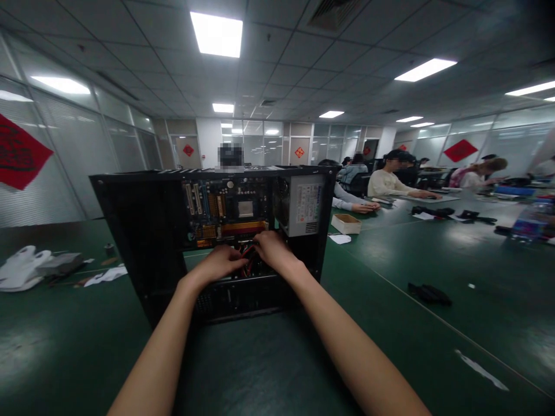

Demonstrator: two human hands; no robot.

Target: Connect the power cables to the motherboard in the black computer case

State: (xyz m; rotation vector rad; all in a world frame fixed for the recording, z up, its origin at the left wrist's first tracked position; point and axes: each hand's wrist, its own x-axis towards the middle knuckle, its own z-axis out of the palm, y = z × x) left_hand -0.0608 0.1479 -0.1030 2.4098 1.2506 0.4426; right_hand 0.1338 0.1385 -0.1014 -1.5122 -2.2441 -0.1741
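Observation:
An open black computer case stands on the green table in front of me. Inside show the motherboard and a grey power supply. Both my hands reach into the lower part of the case. My left hand is curled around red cables low in the case. My right hand pinches at the same bundle just below the motherboard, fingers closed. The fingertips of both hands are partly hidden among the wires.
White cloth and paper scraps lie at the left. A small cardboard box and black items sit on the right. Several people work at the table's far right end.

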